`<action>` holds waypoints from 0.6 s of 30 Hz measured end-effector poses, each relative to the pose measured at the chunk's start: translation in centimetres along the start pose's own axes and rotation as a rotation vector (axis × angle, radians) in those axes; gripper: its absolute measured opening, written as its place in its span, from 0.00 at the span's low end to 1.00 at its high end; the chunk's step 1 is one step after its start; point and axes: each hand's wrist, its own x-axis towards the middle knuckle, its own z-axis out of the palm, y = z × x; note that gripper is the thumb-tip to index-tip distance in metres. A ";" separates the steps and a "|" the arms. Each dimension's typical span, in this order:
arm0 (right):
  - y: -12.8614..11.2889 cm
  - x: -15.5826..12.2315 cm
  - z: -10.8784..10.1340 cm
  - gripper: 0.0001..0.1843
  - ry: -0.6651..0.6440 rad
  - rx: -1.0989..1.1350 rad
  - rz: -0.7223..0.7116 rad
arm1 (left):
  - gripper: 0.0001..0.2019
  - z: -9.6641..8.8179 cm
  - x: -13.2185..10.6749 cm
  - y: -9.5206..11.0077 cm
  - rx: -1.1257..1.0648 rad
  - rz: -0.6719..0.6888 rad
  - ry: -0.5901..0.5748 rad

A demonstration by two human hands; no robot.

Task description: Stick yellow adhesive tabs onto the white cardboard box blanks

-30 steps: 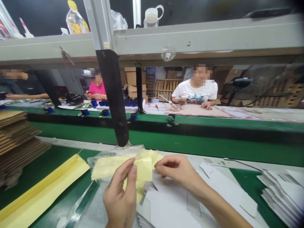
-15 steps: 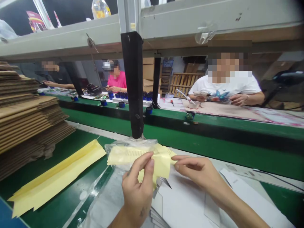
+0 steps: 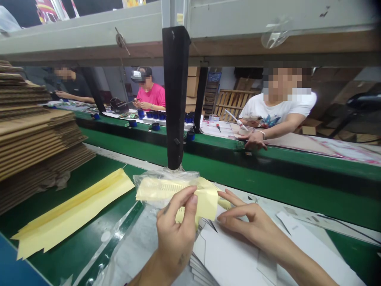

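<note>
My left hand (image 3: 177, 230) pinches a yellow printed paper sheet (image 3: 208, 204) between thumb and forefinger. The sheet stands partly upright, its right edge facing my other hand. Just beyond that edge is my right hand (image 3: 253, 222), its fingers apart and nothing visible between them. Behind the sheet, more yellow printed papers (image 3: 149, 190) lie in a clear plastic bag (image 3: 169, 174). Under both hands is a pile of flat white card pieces (image 3: 229, 250); my left hand hides part of it.
Folded yellow sheets (image 3: 74, 214) lie on the green table (image 3: 86, 242) at left, beside stacked flat cardboard (image 3: 35, 139). A black-wrapped post (image 3: 176, 99) rises ahead. Beyond it, several people sit along a green conveyor belt (image 3: 268, 186) edged with small blue parts (image 3: 155, 126).
My right fingers have come off the sheet's right edge and spread. The sheet is still in my left hand. Across the belt, the person in white has reached an arm toward the belt edge.
</note>
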 end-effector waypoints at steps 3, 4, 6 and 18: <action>-0.2 0.1 0.1 0.13 -0.005 -0.003 0.007 | 0.08 0.0 -0.2 0.0 -0.019 -0.015 0.000; -0.2 0.1 0.2 0.13 -0.007 0.000 0.007 | 0.08 0.0 -0.2 0.0 -0.021 -0.017 -0.004; -0.2 0.2 0.2 0.12 -0.012 0.006 0.007 | 0.08 0.0 -0.1 0.0 -0.014 -0.008 -0.012; -0.6 -0.1 0.2 0.10 -0.020 -0.009 0.030 | 0.08 0.1 -0.1 -0.3 0.020 0.019 -0.022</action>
